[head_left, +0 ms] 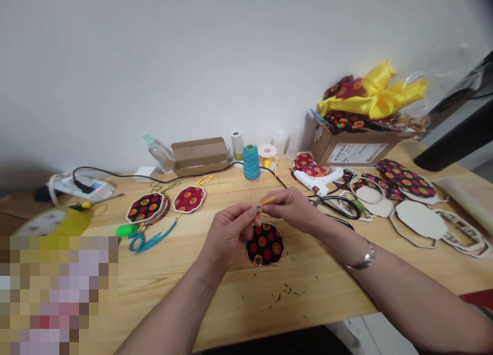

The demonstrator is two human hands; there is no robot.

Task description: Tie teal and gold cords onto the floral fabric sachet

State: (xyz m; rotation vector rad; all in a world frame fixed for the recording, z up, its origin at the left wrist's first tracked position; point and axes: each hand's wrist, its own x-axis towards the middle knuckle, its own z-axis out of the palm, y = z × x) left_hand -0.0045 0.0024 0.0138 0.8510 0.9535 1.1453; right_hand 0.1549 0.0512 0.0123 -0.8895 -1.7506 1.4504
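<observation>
Above the middle of the table my left hand and my right hand meet fingertip to fingertip. Both are closed in a pinch on a thin yellow cord, with a small bit of teal at the left fingertips. Just below lies a round piece covered in black patterned fabric, partly hidden by my left hand. Whether the cord joins this piece cannot be made out. Beyond the hands stand a teal thread cone and a spool of yellow cord.
Finished-looking fabric pieces with cords lie left, beside a green object. To the right are a white glue gun, black-handled scissors and pale cut-out shapes. A cardboard box overflows with fabric. A black cable crosses behind.
</observation>
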